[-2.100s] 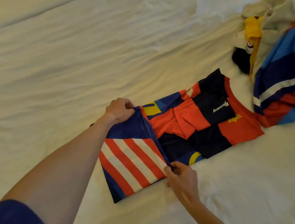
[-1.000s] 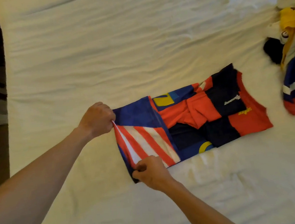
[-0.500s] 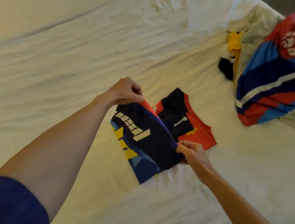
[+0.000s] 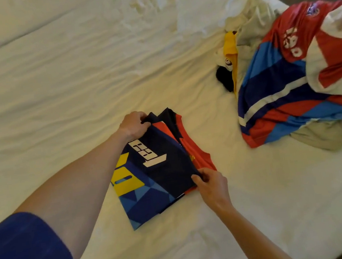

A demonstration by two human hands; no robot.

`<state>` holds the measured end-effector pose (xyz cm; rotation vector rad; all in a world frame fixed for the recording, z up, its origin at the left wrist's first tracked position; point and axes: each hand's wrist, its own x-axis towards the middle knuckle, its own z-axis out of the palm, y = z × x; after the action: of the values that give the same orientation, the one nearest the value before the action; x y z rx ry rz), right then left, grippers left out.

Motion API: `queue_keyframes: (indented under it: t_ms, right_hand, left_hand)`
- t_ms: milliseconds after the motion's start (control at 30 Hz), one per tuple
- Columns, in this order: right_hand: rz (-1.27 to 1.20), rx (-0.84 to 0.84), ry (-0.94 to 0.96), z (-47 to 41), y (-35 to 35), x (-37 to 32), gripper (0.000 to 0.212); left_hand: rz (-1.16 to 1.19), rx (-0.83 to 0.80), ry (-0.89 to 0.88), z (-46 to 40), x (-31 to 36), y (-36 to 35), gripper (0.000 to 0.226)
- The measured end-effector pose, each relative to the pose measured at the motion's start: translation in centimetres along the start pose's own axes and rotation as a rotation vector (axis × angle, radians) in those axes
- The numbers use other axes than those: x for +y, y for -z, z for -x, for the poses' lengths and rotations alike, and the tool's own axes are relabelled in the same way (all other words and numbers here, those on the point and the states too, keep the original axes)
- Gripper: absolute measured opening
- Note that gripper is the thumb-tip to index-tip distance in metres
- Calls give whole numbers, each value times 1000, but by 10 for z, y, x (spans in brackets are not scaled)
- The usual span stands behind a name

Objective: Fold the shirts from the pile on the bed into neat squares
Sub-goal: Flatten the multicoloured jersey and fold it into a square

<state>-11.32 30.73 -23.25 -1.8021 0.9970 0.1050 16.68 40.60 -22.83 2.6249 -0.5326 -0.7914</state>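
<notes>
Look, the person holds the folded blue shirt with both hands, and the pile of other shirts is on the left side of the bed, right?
Not quite. Both hands do hold the folded blue shirt, the left hand at its far corner and the right hand at its near one. But the head view shows the pile of other shirts on the right side of the bed.

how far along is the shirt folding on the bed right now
Done: no finished square is in view. In hand: the navy jersey, nearly a square, its top flap pinched at two corners by the left hand and right hand. Left: the pile on the bed, all unfolded.
</notes>
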Motion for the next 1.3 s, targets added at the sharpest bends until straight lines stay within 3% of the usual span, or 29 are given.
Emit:
queue_keyframes:
  t_ms: [267,333,433,533,600,767,967,1200,1300]
  right_hand:
    - [-68,129,-62,-9,25,4,12]
    - [-104,214,-151,-8,26,6,17]
    - [-268,342,-425,4,14,14,43]
    - [-533,230,-661,21,-11,17,46]
    - [-681,110,-695,31,-31,12,38]
    - [-752,18,-647,29,-68,0,33]
    - [-529,23,-508,16,-74,5,34]
    - [-127,-184,-268,-46,-41,-9,20]
    - [73,-316,-64,-67,-36,-36,29]
  left_hand:
    - [66,30,-80,-18,30,-1,20]
    - [76,40,-90,-20,37,-8,25]
    - [47,11,-27,-21,28,-20,44]
    - [-99,2,59,-21,8,-25,52]
    - [-138,-45,52,-21,1,-27,57]
    - [-203,-130,-8,-16,-3,-28,65]
    - [-308,-58,-64,4,-25,-26,49]
    - [187,181,343,86,-101,-52,46]
    - [429,359,604,146,-112,-77,48]
